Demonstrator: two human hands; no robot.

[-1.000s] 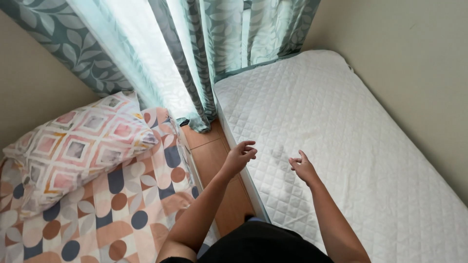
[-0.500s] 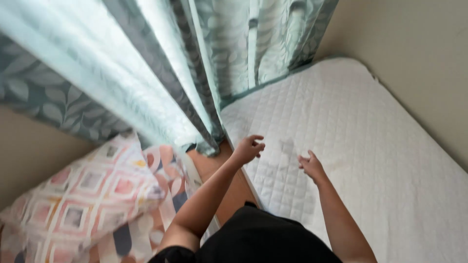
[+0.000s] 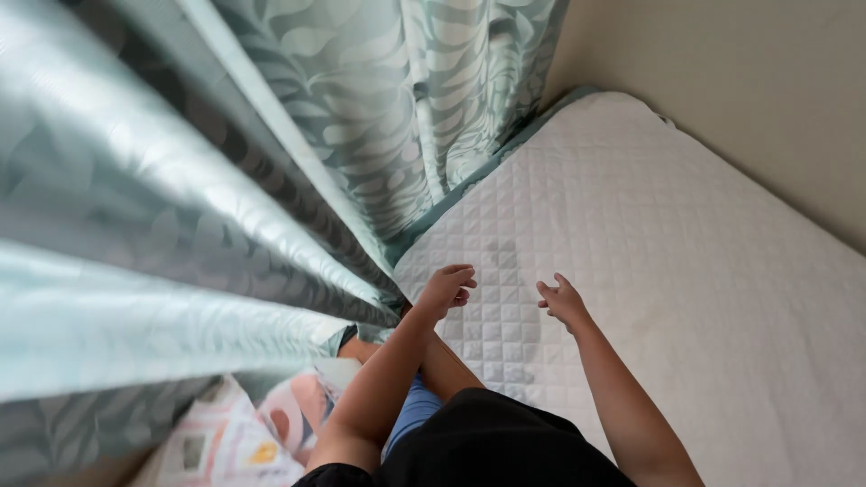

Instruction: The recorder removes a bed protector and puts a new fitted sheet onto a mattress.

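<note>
Both hands hover empty over the near edge of the white quilted mattress [image 3: 649, 234], the left hand [image 3: 446, 290] loosely curled and the right hand [image 3: 564, 302] spread (neither clearly touching it), with the patterned curtain [image 3: 379, 117] just left.

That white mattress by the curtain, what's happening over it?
A person stands at the edge of a bare white quilted mattress, both arms stretched out over it. The left hand and the right hand hover above the near corner, fingers loosely curled, holding nothing. A teal leaf-patterned curtain hangs close on the left, and a patterned pillow shows below it.
</note>
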